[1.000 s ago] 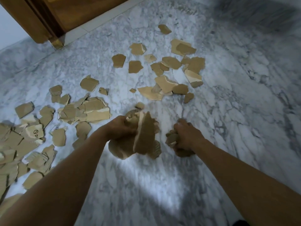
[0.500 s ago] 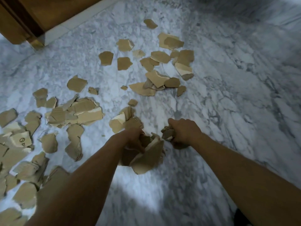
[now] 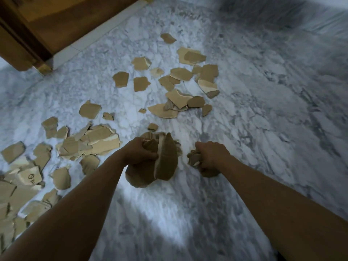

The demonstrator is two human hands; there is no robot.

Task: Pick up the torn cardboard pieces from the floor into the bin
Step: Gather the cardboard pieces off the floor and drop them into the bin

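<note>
My left hand grips a thick bunch of torn brown cardboard pieces held above the marble floor. My right hand holds a smaller wad of cardboard scraps beside it. Many more torn pieces lie scattered on the floor: a cluster ahead, a heap to the left and a larger pile at the far left edge. No bin is in view.
The floor is grey-white marble. A brown wooden door and frame with a white threshold strip stand at the top left. A grey wall base runs along the top right.
My left hand has lifted with its bunch of cardboard from low near the floor. The view has tilted back up toward the door. My right hand keeps its wad.
</note>
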